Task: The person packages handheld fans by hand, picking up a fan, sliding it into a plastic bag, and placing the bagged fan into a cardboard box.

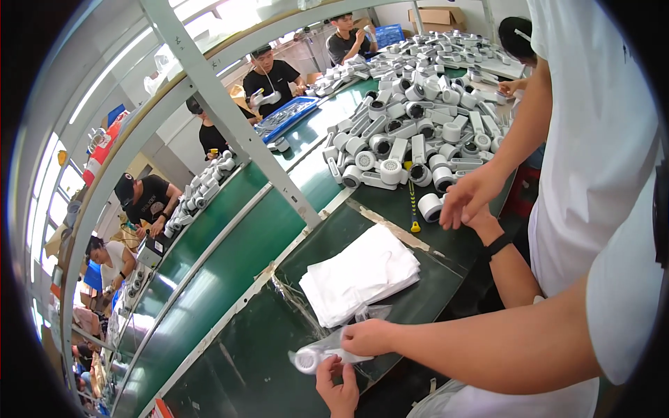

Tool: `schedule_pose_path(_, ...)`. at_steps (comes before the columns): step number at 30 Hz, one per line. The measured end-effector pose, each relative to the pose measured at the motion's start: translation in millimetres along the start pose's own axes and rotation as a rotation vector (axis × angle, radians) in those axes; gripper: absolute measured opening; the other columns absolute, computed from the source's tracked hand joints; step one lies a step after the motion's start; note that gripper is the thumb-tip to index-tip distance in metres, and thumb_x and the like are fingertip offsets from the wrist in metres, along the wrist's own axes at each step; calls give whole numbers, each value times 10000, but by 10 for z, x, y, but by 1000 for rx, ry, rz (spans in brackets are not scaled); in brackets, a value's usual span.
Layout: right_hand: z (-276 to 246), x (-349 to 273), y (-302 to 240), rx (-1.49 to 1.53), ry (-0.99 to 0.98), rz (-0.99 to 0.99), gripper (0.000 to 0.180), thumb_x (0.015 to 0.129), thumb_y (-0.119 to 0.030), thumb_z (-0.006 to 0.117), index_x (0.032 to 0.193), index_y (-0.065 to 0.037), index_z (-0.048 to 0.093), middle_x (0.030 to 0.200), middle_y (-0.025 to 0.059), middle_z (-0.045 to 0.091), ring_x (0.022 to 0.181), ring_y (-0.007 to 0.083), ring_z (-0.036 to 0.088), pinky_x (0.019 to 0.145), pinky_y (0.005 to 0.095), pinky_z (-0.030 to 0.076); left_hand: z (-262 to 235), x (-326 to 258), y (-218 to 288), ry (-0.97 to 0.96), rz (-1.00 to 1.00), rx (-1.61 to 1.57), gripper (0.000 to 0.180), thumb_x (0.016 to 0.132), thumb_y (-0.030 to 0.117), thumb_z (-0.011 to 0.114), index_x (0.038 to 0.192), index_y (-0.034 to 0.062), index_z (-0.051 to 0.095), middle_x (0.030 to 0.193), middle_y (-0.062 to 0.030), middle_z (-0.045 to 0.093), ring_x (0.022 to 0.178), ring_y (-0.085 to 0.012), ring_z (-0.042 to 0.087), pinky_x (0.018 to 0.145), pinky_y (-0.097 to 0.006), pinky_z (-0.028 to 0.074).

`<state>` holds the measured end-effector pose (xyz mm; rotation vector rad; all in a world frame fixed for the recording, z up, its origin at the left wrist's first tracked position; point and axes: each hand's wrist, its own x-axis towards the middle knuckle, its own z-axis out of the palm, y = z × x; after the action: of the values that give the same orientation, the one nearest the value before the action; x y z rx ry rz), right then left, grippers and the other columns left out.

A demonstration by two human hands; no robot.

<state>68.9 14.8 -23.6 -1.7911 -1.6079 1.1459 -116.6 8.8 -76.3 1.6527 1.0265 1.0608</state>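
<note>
A white hair-dryer-shaped device (306, 360) with a round grilled head lies in a clear plastic bag over the green bench. My right hand (368, 338) reaches in from the right, its fingers closed on the bag round the device's handle. Just below the device is my left hand (337, 387), fingers and thumb apart and curved, fingertips at the near side of the bag beside the round head. A stack of white bags (359, 274) lies just beyond my right hand. Part of the handle is hidden behind my right fingers.
A big heap of similar white and grey devices (418, 132) covers the far bench. A co-worker's hand (474, 195) hangs near a single device (431, 207) and a yellow-black tool (414, 223). A metal post (240, 125) rises beside the green conveyor (209, 265). Several people work beyond.
</note>
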Motion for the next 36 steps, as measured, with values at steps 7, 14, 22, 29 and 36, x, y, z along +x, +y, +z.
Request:
schedule_pose_path(7, -181, 39, 167, -264, -74, -159, 407, 884, -338, 444, 993, 5, 634, 958, 220, 667, 958, 372, 635, 869, 428, 487, 20, 95, 11, 69, 212, 372, 276, 774, 10, 682, 1032, 2, 584, 961, -99, 579, 784, -169, 567, 680, -281, 474)
schedule_pose_path(14, -1334, -1177, 771, -43, -174, 179, 402, 881, -410, 533, 996, -39, 637, 947, 192, 655, 935, 305, 625, 854, 365, 462, -118, 110, 314, 249, 298, 561, 222, 771, 13, 678, 984, 11, 615, 979, -113, 602, 785, -192, 580, 664, -288, 468)
schedule_pose_path(22, -1280, -949, 1565, 597, 826, -5, 346, 793, -81, 711, 1093, 19, 571, 967, 65, 651, 844, 102, 591, 751, 250, 473, 1105, 855, 1020, -275, 259, 222, 190, 807, 146, 703, 942, 20, 655, 841, -131, 661, 687, -251, 637, 619, -335, 489)
schedule_pose_path(29, -1304, -855, 1405, 628, 771, -17, 327, 789, -69, 700, 1079, 26, 583, 957, 69, 657, 842, 107, 602, 760, 256, 481, 1828, 1378, 778, -143, 246, 788, 396, 772, 418, 729, 815, 28, 676, 738, -103, 656, 632, -256, 615, 590, -387, 469)
schedule_pose_path(36, -1348, -789, 1441, 645, 781, -40, 318, 801, -58, 691, 1087, 22, 577, 956, 71, 662, 839, 108, 619, 753, 256, 492, 1817, 1154, 743, -95, 387, 982, 434, 693, 415, 765, 967, 93, 671, 1067, -95, 575, 1050, -296, 488, 847, -472, 333)
